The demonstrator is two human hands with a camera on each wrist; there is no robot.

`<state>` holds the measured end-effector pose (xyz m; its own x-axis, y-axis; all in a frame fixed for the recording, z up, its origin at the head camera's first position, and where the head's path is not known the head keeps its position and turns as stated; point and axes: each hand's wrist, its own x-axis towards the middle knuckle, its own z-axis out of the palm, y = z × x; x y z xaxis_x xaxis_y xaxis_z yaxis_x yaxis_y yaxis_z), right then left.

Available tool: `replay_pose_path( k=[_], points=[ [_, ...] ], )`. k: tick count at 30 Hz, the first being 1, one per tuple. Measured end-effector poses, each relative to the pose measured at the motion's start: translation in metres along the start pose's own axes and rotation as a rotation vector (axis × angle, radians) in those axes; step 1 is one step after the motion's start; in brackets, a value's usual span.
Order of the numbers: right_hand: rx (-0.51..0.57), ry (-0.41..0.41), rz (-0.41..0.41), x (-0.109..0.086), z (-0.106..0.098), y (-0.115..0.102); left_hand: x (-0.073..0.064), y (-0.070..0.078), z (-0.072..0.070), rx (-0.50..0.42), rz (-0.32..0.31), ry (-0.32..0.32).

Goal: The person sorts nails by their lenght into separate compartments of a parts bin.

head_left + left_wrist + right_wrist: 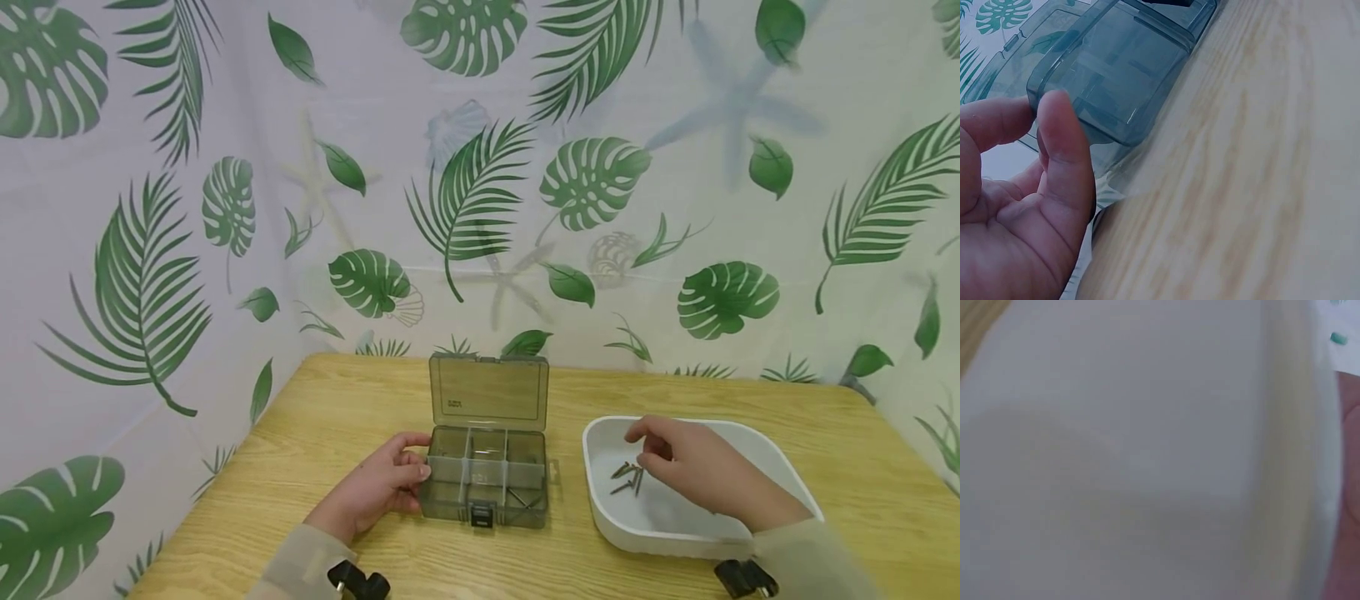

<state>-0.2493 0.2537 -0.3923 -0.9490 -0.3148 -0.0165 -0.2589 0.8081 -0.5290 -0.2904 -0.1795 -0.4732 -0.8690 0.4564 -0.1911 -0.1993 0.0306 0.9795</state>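
Fingers (407,439) of the left hand (375,485) are bent against the left side of a translucent organizer box (442,507), the thumb at its rim; the hold appears meant to steady a light container rather than lift it, since the base sits on the wood-grain surface (360,408). Said box stands at the lower centre of the head view, its lid (489,396) raised at the far side, leaving the compartments accessible from above, and its latch (482,515) facing the person. Small screws (519,498) lie in the front right compartment. At lower right, a white tray (652,543) stands near the box, presumably to keep the reach short; its raised walls would stop loose screws (638,481) rolling away. These lie towards the tray's left side, near the right hand (690,467), whose thumb and forefinger are bent, with their tips apart and nothing visible between them; whether its hidden fingers touch anything cannot be told. Right wrist footage is largely a blurred pale expanse, apparently the tray, and does not settle the point.
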Motion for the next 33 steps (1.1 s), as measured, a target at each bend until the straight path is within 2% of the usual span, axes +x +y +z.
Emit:
replay_pose_path(
  k=[8, 16, 19, 26, 33],
  points=[
    [-0.093, 0.015, 0.072, -0.009, -0.012, 0.038, -0.003, -0.001, 0.002, 0.000, 0.009, 0.005],
    [-0.144, 0.022, 0.047, -0.010, -0.005, 0.071, -0.004, -0.005, 0.004, -0.008, 0.013, 0.005],
    [-0.146, 0.015, 0.053, -0.010, -0.001, 0.077, -0.004, -0.005, 0.004, -0.010, 0.015, 0.006],
    [-0.109, -0.065, 0.140, -0.006, 0.013, 0.082, -0.007, -0.007, 0.007, -0.012, 0.024, 0.004],
    [-0.152, -0.089, 0.132, -0.005, 0.020, 0.085, -0.008, -0.010, 0.009, -0.007, 0.034, 0.012]
  ],
)
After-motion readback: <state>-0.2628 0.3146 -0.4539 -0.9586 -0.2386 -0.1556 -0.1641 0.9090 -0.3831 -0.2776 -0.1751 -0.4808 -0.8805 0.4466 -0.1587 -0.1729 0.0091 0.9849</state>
